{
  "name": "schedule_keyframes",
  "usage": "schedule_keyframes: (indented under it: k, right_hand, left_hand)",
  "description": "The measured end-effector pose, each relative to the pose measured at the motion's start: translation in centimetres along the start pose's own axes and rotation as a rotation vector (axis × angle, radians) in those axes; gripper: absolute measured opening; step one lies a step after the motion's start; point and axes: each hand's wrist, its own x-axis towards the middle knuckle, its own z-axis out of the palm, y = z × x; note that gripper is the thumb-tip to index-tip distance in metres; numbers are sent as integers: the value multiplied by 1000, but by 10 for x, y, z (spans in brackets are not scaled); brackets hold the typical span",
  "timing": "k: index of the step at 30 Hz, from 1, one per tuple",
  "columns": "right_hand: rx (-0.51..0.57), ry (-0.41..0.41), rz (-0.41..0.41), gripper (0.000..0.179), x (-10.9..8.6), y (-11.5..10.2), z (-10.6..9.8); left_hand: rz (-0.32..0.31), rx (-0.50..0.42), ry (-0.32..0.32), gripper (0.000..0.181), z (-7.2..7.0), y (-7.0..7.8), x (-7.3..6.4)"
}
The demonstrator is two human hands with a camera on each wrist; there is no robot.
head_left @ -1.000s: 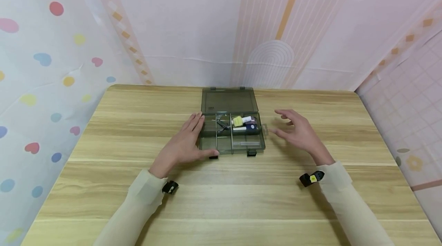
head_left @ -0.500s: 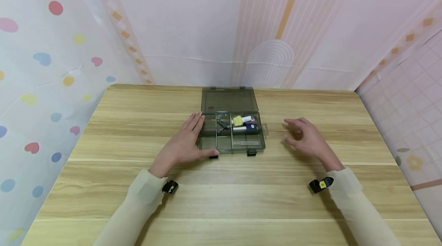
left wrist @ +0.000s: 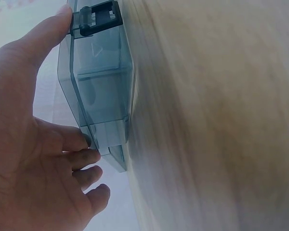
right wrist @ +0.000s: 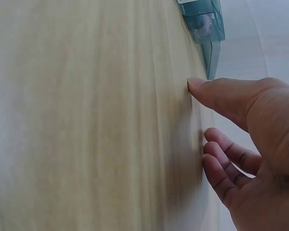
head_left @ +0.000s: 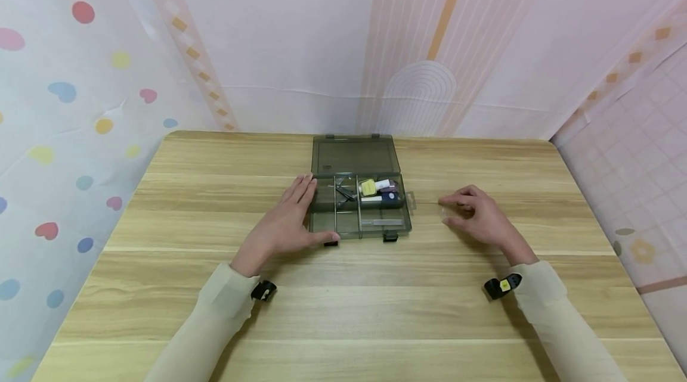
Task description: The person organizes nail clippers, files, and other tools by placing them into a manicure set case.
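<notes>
A smoky-grey compartment box [head_left: 349, 222] lies on the table with its lid [head_left: 354, 154] folded back. My left hand [head_left: 284, 221] rests along its left side, fingers extended at the edge and thumb by a front latch [left wrist: 98, 18]. Inside are a yellow-labelled bottle [head_left: 368, 188], a white-capped bottle [head_left: 383, 185], a dark tube with a white end [head_left: 389, 198], a black-handled metal tool [head_left: 346, 193] and a clear stick [head_left: 383, 223]. My right hand [head_left: 474, 215] is low over the table right of the box, thumb and index apart, with a faint clear sliver [head_left: 443, 213] between their tips.
A clear tab-like piece [head_left: 411, 200] shows at the box's right edge. The wood-grain table [head_left: 343, 310] runs back to a patterned cloth wall [head_left: 300, 42]. Front latches [head_left: 390, 237] hang off the box's near side.
My right hand has drawn away from the box to the right and come down close to the table, its thumb and index closer together. The left hand and box have stayed put.
</notes>
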Motion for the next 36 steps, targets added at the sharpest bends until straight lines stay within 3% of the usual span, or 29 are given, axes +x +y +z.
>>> schedule_keyframes:
  k: [10,36]
  right_hand:
    - [39,30,-9,22,1,2,1]
    - [63,31,24,14,1,-1,1]
  left_hand:
    - [0,0,-1,132,0,0,0]
    - [-5,-14,-2,131,0,0,-1]
